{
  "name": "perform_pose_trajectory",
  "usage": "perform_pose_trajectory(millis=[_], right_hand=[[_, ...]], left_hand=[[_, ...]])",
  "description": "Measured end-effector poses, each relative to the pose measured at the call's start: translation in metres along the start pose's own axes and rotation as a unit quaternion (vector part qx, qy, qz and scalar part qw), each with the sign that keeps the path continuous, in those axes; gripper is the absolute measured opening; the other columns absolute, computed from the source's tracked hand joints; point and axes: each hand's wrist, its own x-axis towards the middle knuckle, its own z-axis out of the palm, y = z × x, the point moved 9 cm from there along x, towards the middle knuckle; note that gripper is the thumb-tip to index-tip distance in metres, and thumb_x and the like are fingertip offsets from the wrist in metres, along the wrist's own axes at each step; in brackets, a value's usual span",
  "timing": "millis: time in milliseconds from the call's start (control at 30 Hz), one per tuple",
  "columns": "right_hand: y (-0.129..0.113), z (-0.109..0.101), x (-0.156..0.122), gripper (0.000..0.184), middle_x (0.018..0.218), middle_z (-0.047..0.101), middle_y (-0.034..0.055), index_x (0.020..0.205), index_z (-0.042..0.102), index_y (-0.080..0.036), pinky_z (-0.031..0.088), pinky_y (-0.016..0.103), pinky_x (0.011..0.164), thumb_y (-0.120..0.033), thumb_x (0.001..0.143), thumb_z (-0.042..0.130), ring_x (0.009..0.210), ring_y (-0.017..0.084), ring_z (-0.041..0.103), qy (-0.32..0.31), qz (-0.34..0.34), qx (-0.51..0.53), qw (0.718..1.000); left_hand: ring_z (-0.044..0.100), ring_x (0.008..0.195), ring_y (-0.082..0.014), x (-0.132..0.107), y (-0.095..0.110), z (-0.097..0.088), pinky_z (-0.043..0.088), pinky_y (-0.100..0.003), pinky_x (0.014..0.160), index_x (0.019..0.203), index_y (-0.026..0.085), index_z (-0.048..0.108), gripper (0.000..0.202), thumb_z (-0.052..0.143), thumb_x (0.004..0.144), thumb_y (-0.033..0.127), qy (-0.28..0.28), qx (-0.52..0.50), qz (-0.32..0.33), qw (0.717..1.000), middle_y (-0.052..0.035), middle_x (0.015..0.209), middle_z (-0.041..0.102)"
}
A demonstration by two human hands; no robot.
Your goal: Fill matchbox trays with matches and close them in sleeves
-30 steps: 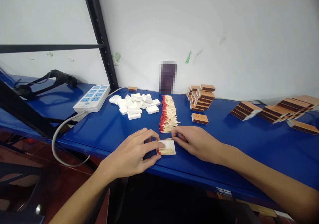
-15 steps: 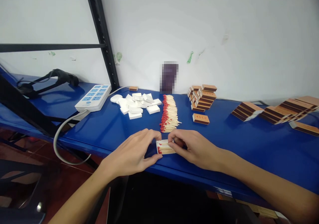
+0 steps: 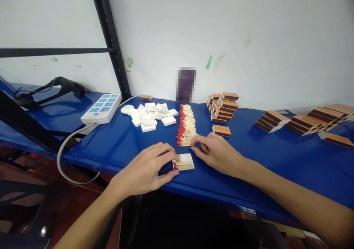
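Where the tray is: The little white tray (image 3: 184,162) lies on the blue worktop (image 3: 124,142), close to the near edge, between the two hands.
Left hand: The left hand (image 3: 146,169) is at the tray's left end. Its fingers pinch that end, with the thumb on the near side.
Right hand: The right hand (image 3: 218,153) is just right of the tray and a bit farther back. Its fingers are bent, with the tips at the near end of the match pile (image 3: 186,125). I cannot tell if they hold a match.
Which way: From the right fingers, the tray is near and to the left, just beside them.
Long side: The tray's long side runs left to right. The matches in it lie the same way, red heads to the left.
Pile: It runs from near to far, red heads on its left side.
How the tray looks: White, flat, low walls, open top, only partly filled.
Around: Empty white trays (image 3: 151,118) lie far left, and brown box covers (image 3: 222,107) are stacked far right.
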Motion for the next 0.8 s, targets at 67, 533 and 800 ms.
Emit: perform_pose_trajectory(millis=[67,533,800], right_hand=[[0.0042,0.0034,0.0011,0.014,0.053,0.049,-0.0038,0.095,0.065,-0.021,0.034,0.026,0.062,-0.028,0.091,0.054,0.059,0.016,0.046,-0.005,0.008,0.000,1.000],[-0.0025,0.0008,0.0048,0.026,0.053,0.057,-0.0017,0.093,0.076,-0.020,0.033,0.024,0.053,-0.026,0.091,0.051,0.046,0.011,0.046,-0.021,-0.007,0.055,0.998],[0.0065,0.0015,0.0052,0.020,0.047,0.052,-0.0051,0.084,0.076,-0.019,0.032,0.023,0.051,-0.028,0.087,0.057,0.041,0.009,0.041,-0.021,0.055,0.098,0.993]], left_hand=[[0.055,0.099,-0.0186,0.0000,0.0002,-0.0002,0.045,-0.032,0.087,0.108,0.021,0.058,0.016,0.058,0.093,0.026,0.001,-0.001,0.001,1.000,-0.0040,0.111,0.057],[0.057,0.096,-0.0195,0.0005,0.0019,-0.0023,0.047,-0.033,0.084,0.105,0.020,0.061,0.015,0.058,0.092,0.028,0.008,0.013,0.008,1.000,-0.0051,0.108,0.060],[0.057,0.096,-0.0195,0.0000,0.0024,-0.0020,0.045,-0.033,0.085,0.104,0.020,0.061,0.014,0.058,0.092,0.028,0.003,0.016,0.007,1.000,-0.0046,0.109,0.060]])
